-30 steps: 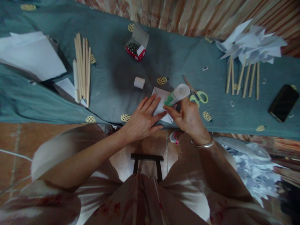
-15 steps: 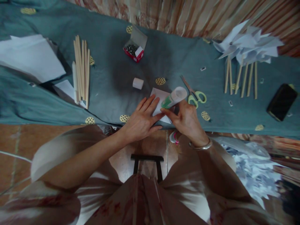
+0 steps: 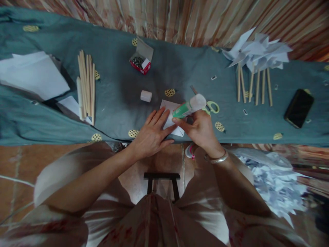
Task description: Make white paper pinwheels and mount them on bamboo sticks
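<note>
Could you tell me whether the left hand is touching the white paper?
Touching. The head view shows the left hand lying flat, fingers on the white paper; the right hand holds a glue stick.

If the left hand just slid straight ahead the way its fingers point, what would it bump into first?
Probably the green glue tube, held tilted by the right hand over the white paper. The left hand lies flat on that paper, fingers aimed at it; the tube's height is unclear.

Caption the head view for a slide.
A person's left hand flat on white paper; right hand holding a green glue tube tip-down over it.
</note>
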The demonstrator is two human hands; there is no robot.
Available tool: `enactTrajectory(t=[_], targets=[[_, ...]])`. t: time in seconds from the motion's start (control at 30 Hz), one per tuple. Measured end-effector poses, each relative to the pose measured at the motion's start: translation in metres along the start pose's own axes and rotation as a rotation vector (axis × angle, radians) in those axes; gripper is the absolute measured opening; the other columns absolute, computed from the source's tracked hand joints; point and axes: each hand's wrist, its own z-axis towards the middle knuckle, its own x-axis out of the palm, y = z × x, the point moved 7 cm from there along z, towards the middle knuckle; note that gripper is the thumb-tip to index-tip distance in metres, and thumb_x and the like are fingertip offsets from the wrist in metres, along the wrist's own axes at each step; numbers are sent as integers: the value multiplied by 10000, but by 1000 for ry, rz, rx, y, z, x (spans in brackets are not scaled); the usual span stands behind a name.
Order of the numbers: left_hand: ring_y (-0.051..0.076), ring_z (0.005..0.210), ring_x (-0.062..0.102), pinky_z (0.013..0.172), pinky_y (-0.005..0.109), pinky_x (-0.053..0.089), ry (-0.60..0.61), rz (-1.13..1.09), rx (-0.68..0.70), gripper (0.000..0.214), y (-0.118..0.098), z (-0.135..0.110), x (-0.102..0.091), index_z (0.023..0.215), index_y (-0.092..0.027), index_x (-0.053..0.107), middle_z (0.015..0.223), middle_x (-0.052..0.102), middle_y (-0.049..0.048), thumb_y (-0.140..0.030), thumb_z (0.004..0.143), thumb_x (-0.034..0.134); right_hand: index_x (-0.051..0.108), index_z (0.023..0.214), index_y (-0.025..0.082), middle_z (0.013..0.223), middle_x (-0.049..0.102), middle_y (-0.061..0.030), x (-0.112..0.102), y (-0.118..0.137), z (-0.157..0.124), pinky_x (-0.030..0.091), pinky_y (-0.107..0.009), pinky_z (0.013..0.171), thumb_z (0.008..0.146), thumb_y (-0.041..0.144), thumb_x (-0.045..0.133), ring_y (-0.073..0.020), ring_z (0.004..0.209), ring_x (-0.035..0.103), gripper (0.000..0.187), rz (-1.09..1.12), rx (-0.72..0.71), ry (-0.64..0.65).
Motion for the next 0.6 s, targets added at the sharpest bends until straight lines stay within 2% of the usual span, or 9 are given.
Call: enactTrajectory(t=[0.2,0.33,0.43,0.5,0.6], targets=[[402,1505,266,1179,653,263,-31,-42,10,511,1,-2,-1,1378,-240,564,1602,359,170,-486,931,601,615,807,224,759,692,12,-10,-8,15,550,-322,741,727,531,782,-155,745,653,359,389,109,-106],[354,1493,316,1183,600,309,-139,-46,71,532,4,-4,-20,1415,-238,502,1544,444,168,-496,953,559,602,715,229,694,651,30,-19,-16,21,546,-287,683,705,523,792,-129,682,633,351,522,164,-165],[309,1476,362,1186,553,340,-271,-34,33,528,24,-5,-44,1458,-293,428,1522,478,123,-449,967,546,594,679,232,655,621,25,-17,-22,22,545,-279,641,730,500,773,-125,640,623,327,639,212,-132],[306,1486,342,1192,548,338,-309,-22,-92,526,47,-5,-53,1473,-327,401,1542,459,93,-394,969,536,604,702,234,661,632,20,-14,-24,22,562,-287,655,737,488,760,-128,641,633,301,717,258,-109],[312,1448,398,1169,547,378,-321,9,-205,539,74,-5,-57,1471,-261,405,1536,452,127,-347,955,534,628,778,226,734,688,2,-6,-23,21,599,-312,721,721,464,750,-142,693,677,273,860,320,-83]])
